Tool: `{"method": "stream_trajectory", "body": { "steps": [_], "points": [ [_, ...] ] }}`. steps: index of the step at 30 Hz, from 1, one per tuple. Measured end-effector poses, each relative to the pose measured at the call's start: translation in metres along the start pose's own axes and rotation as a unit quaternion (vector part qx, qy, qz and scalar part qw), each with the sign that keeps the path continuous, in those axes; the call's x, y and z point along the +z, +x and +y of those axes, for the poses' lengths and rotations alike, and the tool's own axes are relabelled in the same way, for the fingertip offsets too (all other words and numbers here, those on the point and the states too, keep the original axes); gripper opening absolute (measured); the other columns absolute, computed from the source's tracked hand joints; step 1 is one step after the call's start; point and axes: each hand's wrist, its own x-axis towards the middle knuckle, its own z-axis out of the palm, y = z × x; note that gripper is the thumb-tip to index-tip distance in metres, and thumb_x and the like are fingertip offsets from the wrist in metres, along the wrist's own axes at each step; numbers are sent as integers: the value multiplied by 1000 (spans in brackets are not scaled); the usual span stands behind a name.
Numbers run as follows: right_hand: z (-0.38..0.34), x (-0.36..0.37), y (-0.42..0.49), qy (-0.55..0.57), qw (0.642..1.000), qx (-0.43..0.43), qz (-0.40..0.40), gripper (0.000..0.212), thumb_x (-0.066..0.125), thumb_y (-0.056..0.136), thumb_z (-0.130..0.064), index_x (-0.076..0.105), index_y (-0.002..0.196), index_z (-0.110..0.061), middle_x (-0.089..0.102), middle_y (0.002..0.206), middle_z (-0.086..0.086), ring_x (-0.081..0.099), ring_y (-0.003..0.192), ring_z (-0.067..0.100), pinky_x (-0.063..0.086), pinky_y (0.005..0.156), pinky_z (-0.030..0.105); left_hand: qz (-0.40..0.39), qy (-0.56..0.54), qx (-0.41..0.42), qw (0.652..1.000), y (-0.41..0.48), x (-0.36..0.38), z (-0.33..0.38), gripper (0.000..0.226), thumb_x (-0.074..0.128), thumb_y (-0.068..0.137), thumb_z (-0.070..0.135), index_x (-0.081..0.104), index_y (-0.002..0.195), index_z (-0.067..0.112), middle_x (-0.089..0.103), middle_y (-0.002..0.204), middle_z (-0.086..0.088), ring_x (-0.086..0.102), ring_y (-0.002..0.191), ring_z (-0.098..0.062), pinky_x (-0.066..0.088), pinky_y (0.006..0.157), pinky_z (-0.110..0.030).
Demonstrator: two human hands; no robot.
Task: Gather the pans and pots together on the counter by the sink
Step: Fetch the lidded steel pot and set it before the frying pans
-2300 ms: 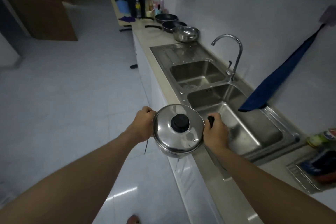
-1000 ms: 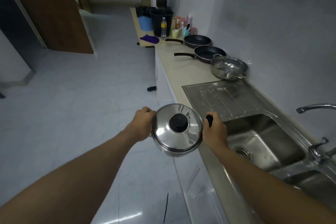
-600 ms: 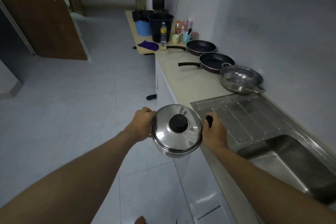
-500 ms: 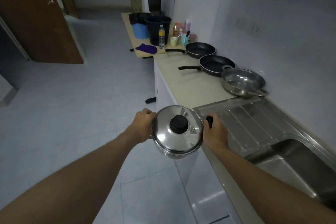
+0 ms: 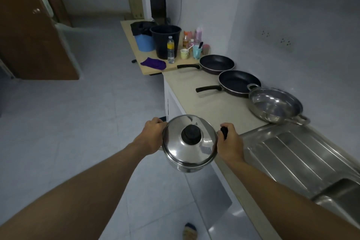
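Beige tabletop (image 5: 214,107) beyond; both hands, left (image 5: 151,136) and right (image 5: 229,145), clamp side handles of rigid, slippery steel pot (image 5: 190,143), probably weighty.

Lidded pot (image 5: 190,143) held between left hand (image 5: 151,137) and right hand (image 5: 229,147), over floor at counter (image 5: 206,103) edge; on counter beyond: two frying pans (image 5: 217,63) (image 5: 239,83) then wok (image 5: 274,106), sink drainboard (image 5: 296,154) right of pot
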Motion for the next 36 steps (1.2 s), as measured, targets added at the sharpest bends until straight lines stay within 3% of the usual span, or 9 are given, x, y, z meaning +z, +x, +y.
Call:
{"method": "stream_trajectory", "body": {
  "steps": [5, 11, 15, 20, 25, 30, 36],
  "points": [
    [-11, 32, 74, -2, 1000, -10, -5, 23, 53, 100, -18, 56, 123, -18, 69, 106, 7, 64, 98, 27, 54, 87, 44, 7, -9, -14, 1000, 69, -2, -28, 32, 49, 96, 7, 64, 124, 10, 53, 126, -17, 50, 114, -33, 48, 94, -34],
    [-24, 70, 156, 7, 999, -20, -26, 22, 54, 100, -19, 56, 122, -19, 68, 104, 5, 63, 97, 25, 50, 82, 34, 9, 20, -30, 999, 142, -11, -58, 35, 47, 94, 1, 63, 125, 8, 54, 124, -18, 49, 115, -36, 48, 96, -43],
    [-30, 93, 196, 4, 999, -18, -32, 21, 54, 99, -20, 57, 120, -20, 68, 103, 6, 62, 96, 26, 51, 84, 37, -4, 23, -53, 998, 179, -12, -77, 35, 49, 94, 3, 61, 126, 9, 51, 127, -15, 48, 117, -34, 48, 99, -43],
    [-36, 124, 239, 0, 999, -12, -32, 20, 55, 99, -19, 58, 119, -19, 64, 96, 0, 61, 94, 24, 49, 81, 35, -32, 7, -59, 998, 227, -13, -105, 43, 57, 91, 0, 58, 132, 11, 48, 131, -15, 44, 121, -36, 57, 86, -47],
    [-44, 161, 279, 8, 1000, -1, -7, 19, 55, 99, -18, 58, 118, -20, 61, 93, -3, 58, 88, 19, 43, 78, 28, -43, 27, -26, 998, 287, -13, -145, 44, 60, 90, 3, 58, 133, 11, 50, 132, -16, 45, 121, -35, 53, 94, -46],
    [-61, 191, 316, 13, 999, 36, 28, 21, 55, 99, -20, 57, 121, -21, 64, 99, 2, 57, 90, 18, 44, 80, 28, -62, 32, 26, 997, 351, -26, -178, 50, 71, 83, 6, 59, 132, 9, 51, 130, -17, 47, 119, -35, 54, 92, -46],
    [-74, 214, 353, 9, 994, 75, 80, 21, 56, 99, -20, 56, 120, -20, 66, 101, 6, 62, 97, 26, 52, 85, 37, -37, 24, 117, 992, 425, -35, -200, 26, 57, 93, 3, 65, 118, 1, 59, 119, -22, 54, 111, -36, 48, 94, -43]
  ]
}}
